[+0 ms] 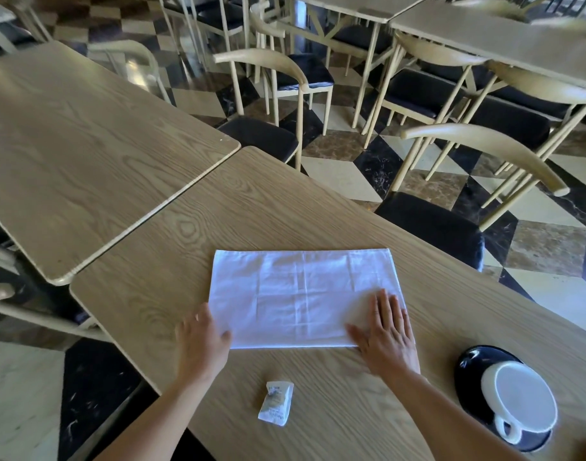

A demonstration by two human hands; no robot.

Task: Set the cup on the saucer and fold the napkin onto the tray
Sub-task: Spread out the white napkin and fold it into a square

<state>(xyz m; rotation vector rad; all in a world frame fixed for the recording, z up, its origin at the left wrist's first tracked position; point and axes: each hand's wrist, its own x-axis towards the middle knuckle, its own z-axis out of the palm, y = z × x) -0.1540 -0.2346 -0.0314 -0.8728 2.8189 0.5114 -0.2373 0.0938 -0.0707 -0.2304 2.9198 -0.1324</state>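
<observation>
Saucer: I see a black saucer [467, 371] at the near right of the surface [285, 214].
Cup: a white cup [519, 402] sits on the saucer, handle turned toward me; I see nothing in it.
Napkin: a white napkin [298, 294] lies flat on the surface in front of me, a wide rectangle with crease lines, well left of the saucer.
Tray: I see none in view.
Left hand: my left hand [203, 341] is at the napkin's near left corner, thumb over the cloth edge; fingers curled down, and I cannot tell whether they pinch the cloth.
Right hand: my right hand [386, 334] lies flat on the napkin's near right corner, fingers spread and straight, pressing, gripping nothing.
Packet: a small white packet [276, 407] lies near me between my forearms, apart from the napkin.
Surface: pale wood grain, rounded corners; a second table [68, 134] stands close beside it on the left, with a narrow gap between.
Room: cream chairs [285, 81] with dark seats, more tables behind, a floor [344, 168] in black, cream and brown diamonds.
</observation>
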